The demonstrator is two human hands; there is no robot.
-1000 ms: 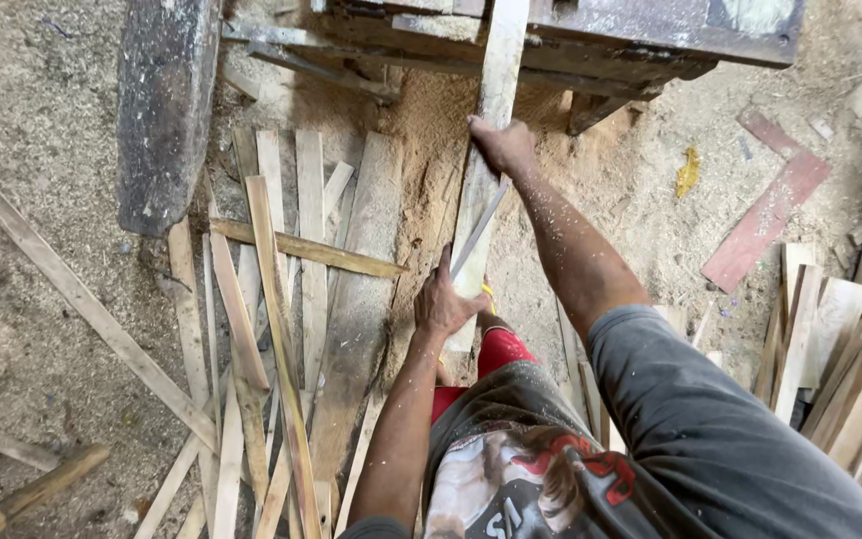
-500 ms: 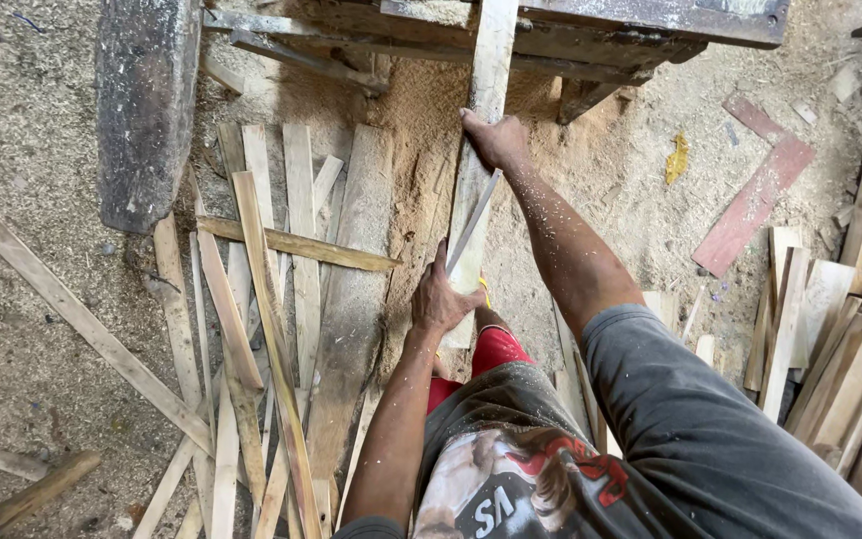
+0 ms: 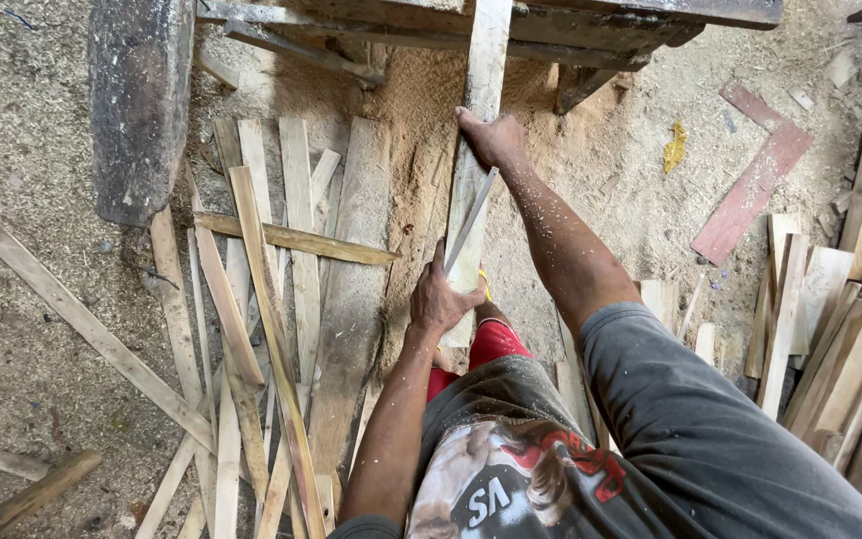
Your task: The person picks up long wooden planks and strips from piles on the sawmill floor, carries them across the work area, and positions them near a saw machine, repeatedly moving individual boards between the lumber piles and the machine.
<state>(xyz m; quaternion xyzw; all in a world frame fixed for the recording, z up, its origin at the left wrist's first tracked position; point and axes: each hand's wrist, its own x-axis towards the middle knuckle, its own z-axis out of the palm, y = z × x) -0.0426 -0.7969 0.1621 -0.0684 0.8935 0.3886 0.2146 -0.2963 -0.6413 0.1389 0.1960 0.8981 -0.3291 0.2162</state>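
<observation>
Sawdust-strewn floor (image 3: 42, 329), littered with offcuts (image 3: 281, 299). Long board (image 3: 471, 190) running from the worktop (image 3: 551, 25) down toward the body. Right hand (image 3: 491, 135) pressed on top, fingers curled over its edge; left hand (image 3: 443, 299) gripping the near end. Stiff, lightish (probably splintery); best held by the edges at both ends.

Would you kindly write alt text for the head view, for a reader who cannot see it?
Seen from above, a person's left hand and right hand grip a long plank that runs forward onto a dark bench. Loose wood strips and sawdust cover the ground around them.
</observation>
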